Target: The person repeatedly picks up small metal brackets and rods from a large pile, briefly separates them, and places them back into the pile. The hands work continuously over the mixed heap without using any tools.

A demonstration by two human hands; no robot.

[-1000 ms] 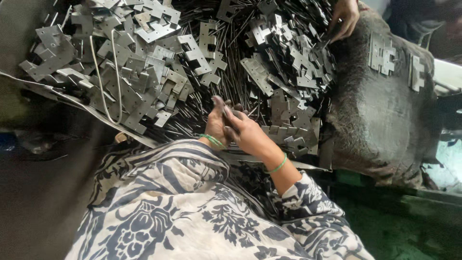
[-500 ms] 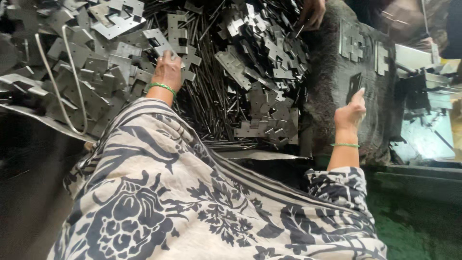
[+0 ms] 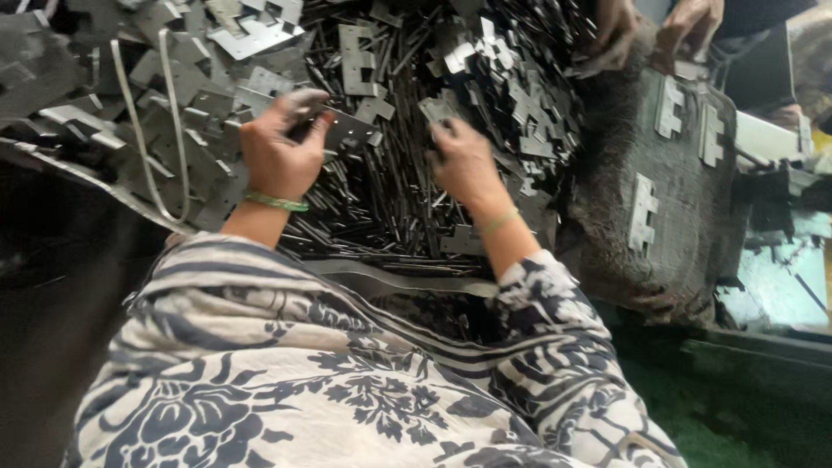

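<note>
1. A dim workshop bench, heaped edge to edge with a pile of stamped metal plates and thin dark rods, fills my view from the head camera; a worn dark block stands at the right with a few notched plates lying flat on its top.

2. My left hand sits curled on the heap, fingers closed around one flat grey plate (the thumb hides part of its near end). The plate sticks out from the fist toward the right, its long axis running roughly left to right across the pile, tilted a little upward.

3. My right hand lies palm down just across from it, fingers bent into the rods and scrap; whether it pinches anything underneath I cannot tell, since the back of the hand covers the fingertips.

4. The free end of the held plate points at the right hand, with only a narrow strip of rods between the two, so the right hand is the nearer one to that end.

5. Green bangles ring the left wrist, above patterned blue and white sleeves.

6. Farther out, another person's hands work at the top right, near the far edge of the block, well apart from mine. A bent wire loop lies on the plates to my left.
</note>
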